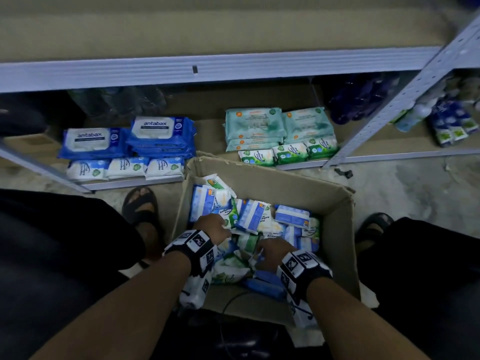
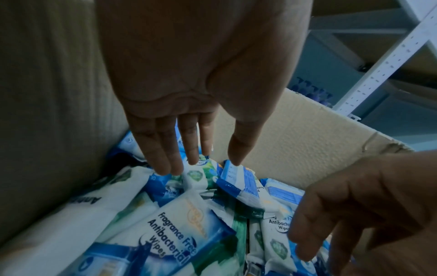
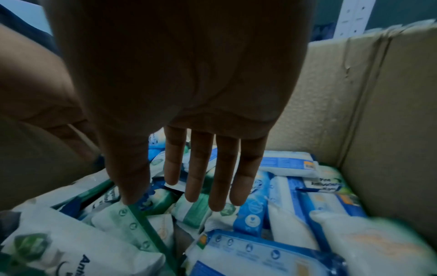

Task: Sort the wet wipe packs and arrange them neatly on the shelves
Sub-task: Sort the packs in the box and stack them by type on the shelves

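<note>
While both hands hover flat-fingered and empty over the open brown cardboard box [image 1: 335,219], left hand [image 1: 211,227] and right hand [image 1: 274,253] pick; jumbled blue-and-green wet wipe packs [image 1: 253,219] fill it; next, grip one matching the low shelf [image 1: 376,158] rows beyond the box.

In the head view, the fingertips of the left hand [image 1: 211,227] and right hand [image 1: 275,253] are hidden among the loose packs [image 1: 253,216] in the cardboard box [image 1: 335,211]; contact cannot be confirmed there. The near box wall is covered by both forearms. Dark wrapped goods [image 1: 117,101] at the back of the lower shelf [image 1: 389,154] are too dim to identify. Print on the teal packs [image 1: 253,120] is illegible. In the right wrist view, the near right pack [image 3: 378,248] is blurred.
</note>
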